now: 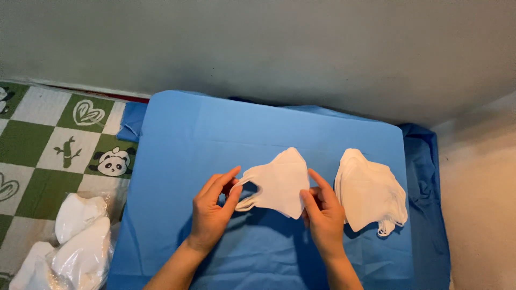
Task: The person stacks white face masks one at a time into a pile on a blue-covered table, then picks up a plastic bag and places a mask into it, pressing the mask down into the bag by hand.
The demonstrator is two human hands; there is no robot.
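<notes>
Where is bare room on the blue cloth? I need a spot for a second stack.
The blue cloth is bare across its far strip, between the wall and the held mask, and down its left side beside the left hand. The near edge right of the right hand is free too. The mask stack crowds the right side.

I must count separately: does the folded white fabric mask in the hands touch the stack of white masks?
Apart. The head view shows blue cloth between the held mask and the stack.
</notes>
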